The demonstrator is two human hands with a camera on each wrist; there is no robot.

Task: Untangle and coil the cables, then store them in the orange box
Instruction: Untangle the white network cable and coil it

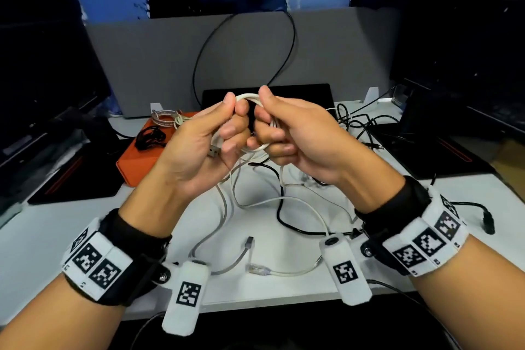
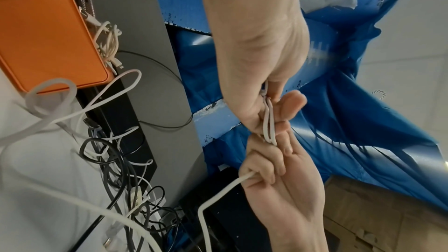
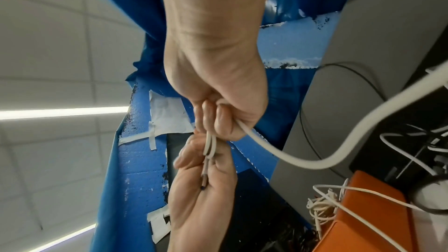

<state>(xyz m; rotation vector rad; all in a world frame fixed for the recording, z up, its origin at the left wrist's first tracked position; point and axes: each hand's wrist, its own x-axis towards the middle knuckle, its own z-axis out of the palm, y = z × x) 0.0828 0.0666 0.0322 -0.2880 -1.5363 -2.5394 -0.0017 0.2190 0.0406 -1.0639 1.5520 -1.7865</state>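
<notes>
Both hands are raised above the white table (image 1: pixel 42 236), close together. My left hand (image 1: pixel 233 119) and right hand (image 1: pixel 265 119) each grip the same small coil of white cable (image 1: pixel 248 98), thumbs on top, fingers curled beneath. Its USB plug (image 1: pixel 214 152) sticks out under the left palm. The loose end of the cable (image 3: pixel 278 152) trails from the right fist down to the table. In the left wrist view the white loops (image 2: pixel 270 122) are pinched between both hands. The orange box (image 1: pixel 136 162) lies at the left rear, and coiled cables (image 1: pixel 166 118) are in it.
A tangle of black and white cables (image 1: pixel 284 202) lies on the table under and right of the hands, with a clear network plug (image 1: pixel 257 268) near the front edge. Dark monitors (image 1: pixel 42 79) flank both sides. A grey partition (image 1: pixel 142 65) closes the back.
</notes>
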